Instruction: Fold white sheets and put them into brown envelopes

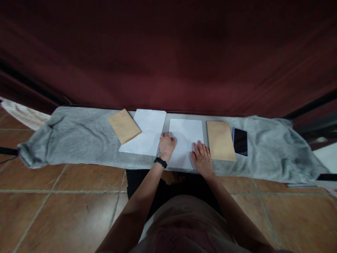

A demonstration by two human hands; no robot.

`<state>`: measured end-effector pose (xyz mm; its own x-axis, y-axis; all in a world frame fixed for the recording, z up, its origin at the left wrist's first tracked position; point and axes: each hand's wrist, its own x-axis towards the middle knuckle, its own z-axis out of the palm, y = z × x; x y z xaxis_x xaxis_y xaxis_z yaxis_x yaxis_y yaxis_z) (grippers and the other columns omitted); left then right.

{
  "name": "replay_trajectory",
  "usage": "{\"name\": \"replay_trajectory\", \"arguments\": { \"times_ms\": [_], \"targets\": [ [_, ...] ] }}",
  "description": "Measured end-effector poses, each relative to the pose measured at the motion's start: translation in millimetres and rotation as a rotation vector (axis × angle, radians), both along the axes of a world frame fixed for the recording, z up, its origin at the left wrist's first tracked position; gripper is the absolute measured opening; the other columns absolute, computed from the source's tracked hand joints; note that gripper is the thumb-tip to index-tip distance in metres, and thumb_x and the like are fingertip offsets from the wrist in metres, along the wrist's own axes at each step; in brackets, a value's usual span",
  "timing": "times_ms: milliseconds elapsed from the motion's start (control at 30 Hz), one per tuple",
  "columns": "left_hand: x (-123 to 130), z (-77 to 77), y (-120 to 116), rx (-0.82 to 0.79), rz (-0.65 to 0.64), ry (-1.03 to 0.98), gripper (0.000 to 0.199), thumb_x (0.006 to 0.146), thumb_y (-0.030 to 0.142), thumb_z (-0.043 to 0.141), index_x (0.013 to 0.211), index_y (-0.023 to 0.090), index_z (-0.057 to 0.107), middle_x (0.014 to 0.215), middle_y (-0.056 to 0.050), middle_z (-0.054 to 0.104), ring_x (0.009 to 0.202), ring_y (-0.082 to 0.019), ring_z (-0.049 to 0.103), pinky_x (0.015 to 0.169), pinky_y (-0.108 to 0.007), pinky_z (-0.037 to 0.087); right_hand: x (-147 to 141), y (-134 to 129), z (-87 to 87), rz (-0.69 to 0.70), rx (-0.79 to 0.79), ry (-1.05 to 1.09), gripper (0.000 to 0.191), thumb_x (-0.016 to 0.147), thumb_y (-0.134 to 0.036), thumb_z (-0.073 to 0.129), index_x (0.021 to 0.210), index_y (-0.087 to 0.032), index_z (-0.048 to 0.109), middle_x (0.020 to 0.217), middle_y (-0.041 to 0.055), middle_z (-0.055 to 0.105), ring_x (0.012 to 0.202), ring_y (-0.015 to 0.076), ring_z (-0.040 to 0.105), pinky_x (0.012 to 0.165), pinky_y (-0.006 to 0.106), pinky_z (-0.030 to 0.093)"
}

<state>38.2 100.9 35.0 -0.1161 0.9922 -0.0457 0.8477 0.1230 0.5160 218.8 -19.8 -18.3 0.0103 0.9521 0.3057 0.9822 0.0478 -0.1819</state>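
A white sheet of paper lies in front of me on the grey cloth. My left hand, with a black band at the wrist, rests at its left edge with fingers curled; whether they pinch anything is hidden. My right hand lies flat near the sheet's right edge, fingers spread, holding nothing. Left of my left hand are more white sheets, partly covered by a tilted brown envelope. Another brown envelope lies just right of my right hand.
A phone with a dark screen lies right of the right envelope. The grey cloth covers a long narrow surface. Behind it hangs a dark red curtain. The tiled floor shows below the front edge.
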Motion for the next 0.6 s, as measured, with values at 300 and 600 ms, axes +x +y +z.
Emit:
{"name": "replay_trajectory", "arguments": {
  "times_ms": [300,600],
  "targets": [
    [-10,-9.8,19,-0.025,0.015,-0.13,0.018,0.086,0.017,0.056,0.098,0.017,0.07,0.087,-0.007,0.075,0.084,-0.021,0.071,0.077,-0.027,0.05,-1,1,4.6,-0.016,-0.016,0.014,0.053,0.104,-0.036,0.041,0.153,-0.015,0.043,0.16,0.0172,0.038,0.145,0.0316,0.039,0.118,0.052,0.031],
    [-5,-1.4,18,0.017,0.082,-0.115,0.019,0.093,0.02,0.053,0.103,0.017,0.069,0.095,-0.01,0.075,0.091,-0.022,0.072,0.082,-0.029,0.049,-20,35,19.2,0.015,-0.06,0.079,0.053,0.105,-0.033,0.039,0.153,-0.011,0.042,0.16,0.0175,0.038,0.148,0.033,0.035,0.12,0.055,0.028]
  ]
}}
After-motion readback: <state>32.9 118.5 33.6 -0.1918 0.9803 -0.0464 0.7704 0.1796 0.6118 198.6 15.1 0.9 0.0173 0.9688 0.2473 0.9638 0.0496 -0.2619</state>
